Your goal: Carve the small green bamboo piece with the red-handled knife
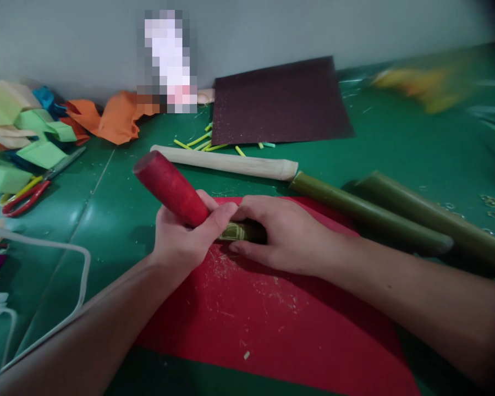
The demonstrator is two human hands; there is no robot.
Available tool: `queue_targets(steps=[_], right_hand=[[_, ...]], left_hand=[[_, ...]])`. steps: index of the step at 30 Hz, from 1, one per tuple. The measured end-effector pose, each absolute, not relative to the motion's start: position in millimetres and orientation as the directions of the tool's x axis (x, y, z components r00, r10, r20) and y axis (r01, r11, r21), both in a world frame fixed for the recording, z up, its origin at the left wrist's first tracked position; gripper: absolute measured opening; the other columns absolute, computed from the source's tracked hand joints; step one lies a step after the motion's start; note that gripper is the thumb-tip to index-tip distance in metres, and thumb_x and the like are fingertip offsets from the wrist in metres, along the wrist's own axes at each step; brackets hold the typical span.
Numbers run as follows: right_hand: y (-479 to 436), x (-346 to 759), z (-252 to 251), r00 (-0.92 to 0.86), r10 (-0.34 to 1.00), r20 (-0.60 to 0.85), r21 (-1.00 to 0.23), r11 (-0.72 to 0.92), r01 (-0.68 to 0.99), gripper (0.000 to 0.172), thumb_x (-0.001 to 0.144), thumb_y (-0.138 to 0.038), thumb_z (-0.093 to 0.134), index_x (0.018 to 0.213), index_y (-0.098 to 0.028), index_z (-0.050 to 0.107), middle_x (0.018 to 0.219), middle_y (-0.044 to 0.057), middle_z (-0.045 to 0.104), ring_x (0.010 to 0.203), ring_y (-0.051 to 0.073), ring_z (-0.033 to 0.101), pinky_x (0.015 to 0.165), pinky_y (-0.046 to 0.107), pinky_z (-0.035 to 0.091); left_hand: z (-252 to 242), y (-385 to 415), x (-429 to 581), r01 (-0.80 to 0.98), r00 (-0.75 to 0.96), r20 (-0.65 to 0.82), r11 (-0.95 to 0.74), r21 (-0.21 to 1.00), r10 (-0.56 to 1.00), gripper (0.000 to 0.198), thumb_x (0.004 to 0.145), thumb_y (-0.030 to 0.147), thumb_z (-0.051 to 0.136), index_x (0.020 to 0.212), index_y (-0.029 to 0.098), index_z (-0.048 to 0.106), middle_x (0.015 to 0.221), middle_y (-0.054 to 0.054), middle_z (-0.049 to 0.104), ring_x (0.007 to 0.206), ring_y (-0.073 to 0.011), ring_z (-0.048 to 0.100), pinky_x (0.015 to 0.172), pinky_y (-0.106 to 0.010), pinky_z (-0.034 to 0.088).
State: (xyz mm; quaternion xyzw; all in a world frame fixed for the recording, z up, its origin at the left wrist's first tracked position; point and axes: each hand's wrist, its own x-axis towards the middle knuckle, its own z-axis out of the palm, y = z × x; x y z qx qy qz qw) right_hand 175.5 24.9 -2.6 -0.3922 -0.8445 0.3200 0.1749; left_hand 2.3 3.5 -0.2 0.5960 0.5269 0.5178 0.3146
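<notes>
My left hand (185, 236) is closed around a thick red cylinder (171, 187), which slants up to the left with its blunt end raised. Between my hands lies a short dark green bamboo piece (233, 231) with pale lines scratched into its skin. My right hand (280, 234) curls over that piece's right end, thumb and fingers on either side of it. My two hands meet at the fingertips. Below them is a red sheet (264, 324) sprinkled with fine pale shavings. What lies inside my left fist, at the cylinder's lower end, is hidden.
A peeled pale stick (226, 162) and green bamboo tubes (375, 212) lie beyond my hands. Red-handled scissors (28, 195) and folded papers (37, 132) are at left, near a white cable (84, 269). A dark brown sheet (280, 102) lies at the back by yellow sticks (204, 140).
</notes>
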Motion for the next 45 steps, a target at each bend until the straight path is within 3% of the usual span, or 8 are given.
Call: queue_targets(steps=[3, 10, 16, 23, 29, 36, 41, 45], right_hand=[[24.6, 176.0, -1.5, -0.629, 0.776, 0.046, -0.676, 0.488, 0.552, 0.024, 0.083, -0.034, 0.068, 0.102, -0.020, 0.067, 0.101, 0.007, 0.070, 0.092, 0.021, 0.064, 0.077, 0.031, 0.046], [24.4, 176.0, -2.7, -0.627, 0.778, 0.051, -0.679, 0.487, 0.550, 0.021, 0.081, -0.032, 0.069, 0.096, -0.018, 0.066, 0.096, 0.006, 0.069, 0.085, 0.019, 0.063, 0.072, 0.029, 0.043], [24.8, 175.7, -5.5, -0.621, 0.779, 0.087, -0.679, 0.503, 0.535, 0.022, 0.081, -0.033, 0.069, 0.096, -0.019, 0.065, 0.094, 0.004, 0.068, 0.079, 0.017, 0.061, 0.069, 0.028, 0.042], [23.7, 174.0, -2.3, -0.621, 0.783, 0.020, -0.650, 0.483, 0.587, 0.027, 0.080, -0.034, 0.068, 0.103, -0.018, 0.068, 0.101, 0.007, 0.070, 0.089, 0.021, 0.064, 0.076, 0.031, 0.046], [23.8, 174.9, -3.0, -0.635, 0.771, 0.049, -0.679, 0.492, 0.545, 0.021, 0.082, -0.032, 0.067, 0.099, -0.019, 0.066, 0.105, 0.007, 0.070, 0.097, 0.022, 0.064, 0.081, 0.032, 0.046], [23.5, 175.3, -6.2, -0.623, 0.776, 0.098, -0.673, 0.513, 0.533, 0.020, 0.081, -0.033, 0.068, 0.095, -0.019, 0.064, 0.095, 0.004, 0.070, 0.083, 0.018, 0.063, 0.071, 0.028, 0.044], [24.5, 174.3, -3.5, -0.624, 0.781, 0.038, -0.656, 0.491, 0.574, 0.024, 0.080, -0.033, 0.068, 0.099, -0.018, 0.067, 0.098, 0.007, 0.071, 0.085, 0.020, 0.063, 0.073, 0.030, 0.045], [23.7, 174.1, -2.0, -0.626, 0.779, 0.029, -0.662, 0.485, 0.572, 0.026, 0.081, -0.032, 0.067, 0.103, -0.018, 0.067, 0.103, 0.007, 0.071, 0.092, 0.021, 0.064, 0.079, 0.032, 0.047]], left_hand=[[-0.3, 2.7, 3.9, 0.313, -0.124, 0.315, -0.264, 0.912, 0.941, 0.020, 0.075, 0.019, 0.072, 0.059, 0.021, 0.060, 0.051, 0.006, 0.055, 0.045, -0.0070, 0.050, 0.047, -0.019, 0.047], [-0.2, 5.4, -1.0, 0.331, 0.009, 0.328, -0.312, 0.891, 0.945, 0.030, 0.077, 0.020, 0.070, 0.051, 0.020, 0.053, 0.047, 0.005, 0.053, 0.043, -0.0073, 0.049, 0.044, -0.020, 0.046], [-0.1, 5.9, -0.5, 0.340, 0.048, 0.316, -0.313, 0.887, 0.948, 0.027, 0.073, 0.025, 0.076, 0.055, 0.019, 0.057, 0.051, 0.005, 0.059, 0.046, -0.0086, 0.055, 0.045, -0.020, 0.048], [0.2, 8.0, 3.7, 0.291, -0.238, 0.247, -0.174, 0.941, 0.939, 0.023, 0.074, 0.027, 0.076, 0.059, 0.020, 0.059, 0.049, 0.007, 0.052, 0.042, -0.0053, 0.045, 0.044, -0.018, 0.045], [0.9, 6.3, 0.8, 0.312, -0.038, 0.306, -0.280, 0.908, 0.951, 0.031, 0.075, 0.023, 0.071, 0.050, 0.019, 0.053, 0.045, 0.006, 0.048, 0.039, -0.0060, 0.042, 0.041, -0.020, 0.043], [0.7, 4.2, -0.9, 0.380, 0.080, 0.305, -0.312, 0.871, 0.949, 0.032, 0.074, 0.028, 0.076, 0.053, 0.019, 0.053, 0.050, 0.005, 0.052, 0.046, -0.0076, 0.051, 0.045, -0.020, 0.046], [-0.2, 7.3, 3.7, 0.335, -0.222, 0.282, -0.198, 0.921, 0.933, 0.022, 0.073, 0.028, 0.077, 0.061, 0.021, 0.061, 0.050, 0.007, 0.054, 0.045, -0.0072, 0.051, 0.047, -0.019, 0.047], [-2.7, 10.1, -0.6, 0.326, -0.141, 0.281, -0.224, 0.918, 0.949, 0.028, 0.077, 0.033, 0.075, 0.058, 0.021, 0.058, 0.048, 0.006, 0.051, 0.042, -0.0072, 0.048, 0.042, -0.019, 0.044]])
